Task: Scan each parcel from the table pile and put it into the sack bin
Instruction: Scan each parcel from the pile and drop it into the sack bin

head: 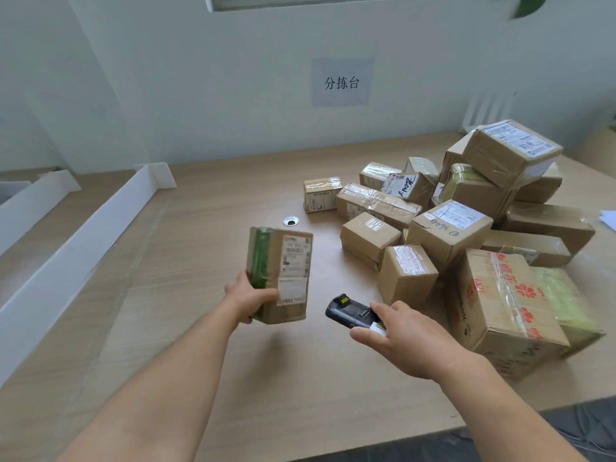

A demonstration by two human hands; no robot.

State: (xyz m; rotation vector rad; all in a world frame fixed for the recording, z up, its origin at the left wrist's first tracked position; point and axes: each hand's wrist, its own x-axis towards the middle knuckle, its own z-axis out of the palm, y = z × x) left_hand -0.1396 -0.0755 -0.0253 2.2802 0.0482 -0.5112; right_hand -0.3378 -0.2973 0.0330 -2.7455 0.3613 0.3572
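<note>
Two arms [186,378] show, bare along their whole visible length down to the wrists. The left hand [250,300] and right hand [411,340] are bare too, the fingers [383,308] slim with short nails. A small dark mark sits at one left fingertip; too small to identify.

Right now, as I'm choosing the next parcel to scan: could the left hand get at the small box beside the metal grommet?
Probably not yet. The left hand grips the green-taped parcel, so it is occupied. The small box itself has nothing on top of it and bare table before it.
</note>
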